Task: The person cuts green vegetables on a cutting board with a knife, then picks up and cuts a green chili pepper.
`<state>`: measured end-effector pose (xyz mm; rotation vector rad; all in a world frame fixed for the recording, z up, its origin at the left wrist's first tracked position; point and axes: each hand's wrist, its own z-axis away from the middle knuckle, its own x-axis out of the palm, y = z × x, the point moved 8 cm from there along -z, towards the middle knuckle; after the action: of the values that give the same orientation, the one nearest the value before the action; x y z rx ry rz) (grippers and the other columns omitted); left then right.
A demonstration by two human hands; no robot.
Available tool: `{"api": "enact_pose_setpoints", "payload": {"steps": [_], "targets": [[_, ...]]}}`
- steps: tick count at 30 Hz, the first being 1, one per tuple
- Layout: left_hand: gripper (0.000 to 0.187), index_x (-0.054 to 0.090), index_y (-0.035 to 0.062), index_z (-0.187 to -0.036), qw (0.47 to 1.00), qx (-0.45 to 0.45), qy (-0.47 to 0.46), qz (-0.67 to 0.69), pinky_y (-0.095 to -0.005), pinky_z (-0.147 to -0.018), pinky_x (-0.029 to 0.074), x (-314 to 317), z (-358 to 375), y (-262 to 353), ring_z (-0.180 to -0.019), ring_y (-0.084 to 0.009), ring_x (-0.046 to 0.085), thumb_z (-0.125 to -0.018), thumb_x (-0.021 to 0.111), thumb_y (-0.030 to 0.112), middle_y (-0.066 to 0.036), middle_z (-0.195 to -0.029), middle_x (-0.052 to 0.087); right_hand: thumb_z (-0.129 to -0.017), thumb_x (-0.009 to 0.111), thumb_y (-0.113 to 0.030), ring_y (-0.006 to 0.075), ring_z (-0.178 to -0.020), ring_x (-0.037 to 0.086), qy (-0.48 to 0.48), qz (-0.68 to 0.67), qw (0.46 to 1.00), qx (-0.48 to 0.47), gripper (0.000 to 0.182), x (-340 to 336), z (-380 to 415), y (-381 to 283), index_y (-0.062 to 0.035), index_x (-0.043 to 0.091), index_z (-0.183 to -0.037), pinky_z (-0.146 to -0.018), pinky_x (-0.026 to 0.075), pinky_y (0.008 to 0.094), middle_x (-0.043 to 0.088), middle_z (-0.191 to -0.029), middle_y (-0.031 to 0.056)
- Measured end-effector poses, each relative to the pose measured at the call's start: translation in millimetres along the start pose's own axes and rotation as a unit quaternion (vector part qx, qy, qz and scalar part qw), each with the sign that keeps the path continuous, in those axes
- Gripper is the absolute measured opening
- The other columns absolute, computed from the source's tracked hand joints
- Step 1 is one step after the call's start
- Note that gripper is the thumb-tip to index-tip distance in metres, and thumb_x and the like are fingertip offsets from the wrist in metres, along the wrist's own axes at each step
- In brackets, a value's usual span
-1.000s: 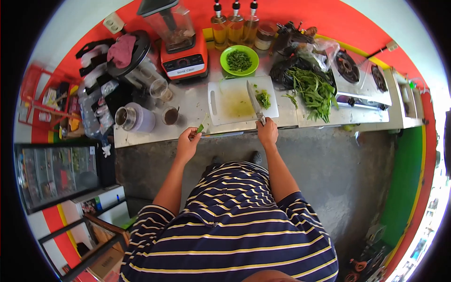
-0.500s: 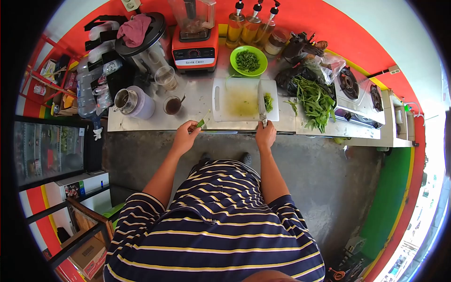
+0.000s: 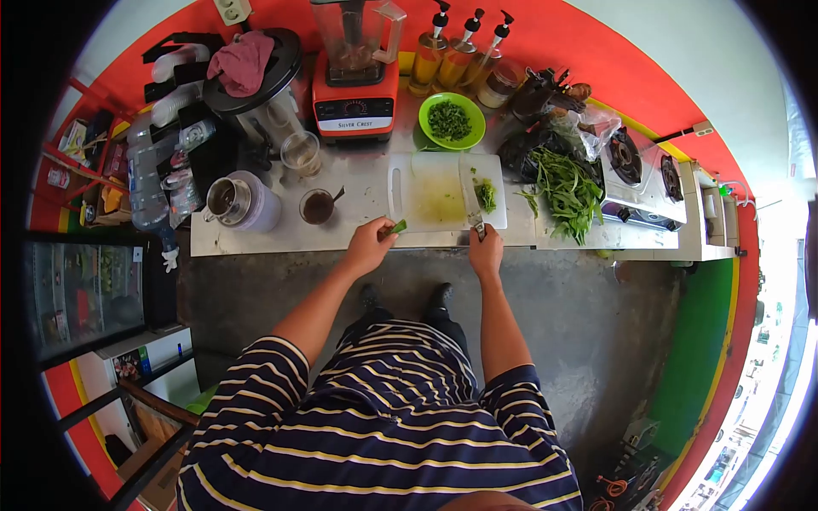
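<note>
My left hand (image 3: 370,246) pinches a small bunch of green leaves (image 3: 399,227) near the front left corner of the white cutting board (image 3: 417,204). My right hand (image 3: 486,250) grips a knife (image 3: 471,194) by its handle, and the blade points away from me over the board. Just right of the blade lies a small heap of chopped greens (image 3: 485,195). Behind the board, a lime green bowl (image 3: 480,128) holds more chopped greens. A pile of whole leafy greens (image 3: 569,198) spreads on the counter to the board's right.
On the steel counter (image 3: 358,192) to the left stand a glass of dark liquid (image 3: 317,207), a clear cup (image 3: 301,153) and a jug (image 3: 245,203). A red blender (image 3: 354,109) and pump bottles (image 3: 457,61) line the wall. A stove (image 3: 643,183) sits at right.
My left hand has moved right with the leaves, closer to the cutting board. My right hand still holds the knife over the board. The whole view has shifted slightly.
</note>
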<state>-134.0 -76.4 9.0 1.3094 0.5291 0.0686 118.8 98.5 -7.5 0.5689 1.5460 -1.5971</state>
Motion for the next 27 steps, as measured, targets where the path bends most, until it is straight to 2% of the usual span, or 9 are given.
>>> {"api": "enact_pose_setpoints", "payload": {"steps": [7, 9, 12, 15, 17, 19, 22, 25, 27], "targets": [[0.025, 0.065, -0.0005, -0.108, 0.988, 0.101, -0.039, -0.109, -0.0382, -0.078, 0.052, 49, -60, 33, -0.084, -0.0292, 0.066, -0.086, 0.071, 0.010, -0.012, -0.086, 0.069, -0.086, 0.064, -0.022, 0.0451, -0.087, 0.064, 0.047, -0.046, 0.995, -0.078, 0.030, -14, -15, -28, 0.0017, 0.066, -0.105, -0.077, 0.049, 0.0523, 0.069, -0.089, 0.0239], [0.031, 0.065, 0.0039, -0.112, 0.966, 0.153, 0.004, -0.209, -0.0424, -0.089, 0.048, 53, -68, 50, -0.102, -0.0315, 0.061, -0.083, 0.072, 0.010, -0.010, -0.102, 0.066, -0.086, 0.064, -0.021, 0.0444, -0.083, 0.064, 0.044, -0.076, 0.993, -0.078, 0.029, -17, -15, -29, 0.0027, 0.066, -0.104, -0.075, 0.049, 0.0510, 0.068, -0.086, 0.0234], [0.039, 0.063, 0.0089, -0.120, 0.945, 0.146, 0.073, -0.282, -0.0450, -0.098, 0.041, 56, -67, 63, -0.120, -0.0306, 0.050, -0.082, 0.071, 0.009, -0.009, -0.120, 0.059, -0.087, 0.065, -0.019, 0.0426, -0.077, 0.064, 0.029, -0.117, 0.989, -0.085, 0.026, -22, -16, -34, 0.0040, 0.066, -0.100, -0.072, 0.048, 0.0487, 0.066, -0.080, 0.0226], [0.045, 0.060, 0.0112, -0.126, 0.943, 0.146, 0.052, -0.294, -0.0469, -0.100, 0.040, 64, -67, 61, -0.125, -0.0304, 0.046, -0.082, 0.069, 0.008, -0.008, -0.129, 0.054, -0.089, 0.066, -0.018, 0.0403, -0.073, 0.063, 0.006, -0.145, 0.986, -0.076, 0.024, -18, -13, -33, 0.0044, 0.065, -0.097, -0.069, 0.047, 0.0466, 0.065, -0.077, 0.0220], [0.045, 0.060, 0.0110, -0.126, 0.939, 0.158, 0.047, -0.301, -0.0464, -0.099, 0.040, 73, -70, 54, -0.124, -0.0309, 0.047, -0.083, 0.069, 0.008, -0.008, -0.127, 0.055, -0.091, 0.066, -0.018, 0.0392, -0.071, 0.062, -0.006, -0.164, 0.985, -0.062, 0.023, -10, -5, -28, 0.0045, 0.064, -0.095, -0.067, 0.047, 0.0456, 0.064, -0.076, 0.0217], [0.044, 0.060, 0.0109, -0.126, 0.935, 0.171, 0.043, -0.308, -0.0459, -0.099, 0.040, 80, -75, 57, -0.122, -0.0313, 0.048, -0.083, 0.069, 0.008, -0.008, -0.126, 0.055, -0.093, 0.066, -0.019, 0.0261, -0.060, 0.056, 0.015, -0.199, 0.978, -0.059, 0.025, -9, 3, -22, 0.0051, 0.063, -0.090, -0.060, 0.044, 0.0411, 0.061, -0.068, 0.0156], [0.043, 0.060, 0.0106, -0.126, 0.934, 0.175, 0.027, -0.311, -0.0453, -0.098, 0.041, 96, -89, 60, -0.120, -0.0316, 0.050, -0.084, 0.069, 0.008, -0.008, -0.123, 0.056, -0.092, 0.067, -0.020, 0.0315, -0.057, 0.056, -0.035, -0.207, 0.977, -0.027, 0.026, 3, 16, -6, 0.0052, 0.063, -0.092, -0.059, 0.045, 0.0413, 0.062, -0.068, 0.0190], [0.035, 0.061, 0.0098, -0.119, 0.935, 0.167, 0.068, -0.304, -0.0457, -0.092, 0.043, 96, -105, 55, -0.110, -0.0325, 0.054, -0.085, 0.068, 0.008, -0.009, -0.115, 0.060, -0.091, 0.069, -0.021, 0.0284, -0.055, 0.054, -0.077, -0.239, 0.967, -0.036, 0.027, 8, 28, 11, 0.0055, 0.064, -0.089, -0.057, 0.043, 0.0403, 0.061, -0.066, 0.0186], [0.022, 0.060, 0.0105, -0.109, 0.940, 0.072, 0.116, -0.311, -0.0463, -0.087, 0.042, 79, -115, 35, -0.102, -0.0319, 0.055, -0.088, 0.066, 0.009, -0.008, -0.106, 0.061, -0.091, 0.070, -0.021, 0.0281, -0.055, 0.054, -0.111, -0.238, 0.964, -0.047, 0.027, 6, 34, 21, 0.0055, 0.064, -0.088, -0.057, 0.043, 0.0402, 0.061, -0.066, 0.0190]]}}
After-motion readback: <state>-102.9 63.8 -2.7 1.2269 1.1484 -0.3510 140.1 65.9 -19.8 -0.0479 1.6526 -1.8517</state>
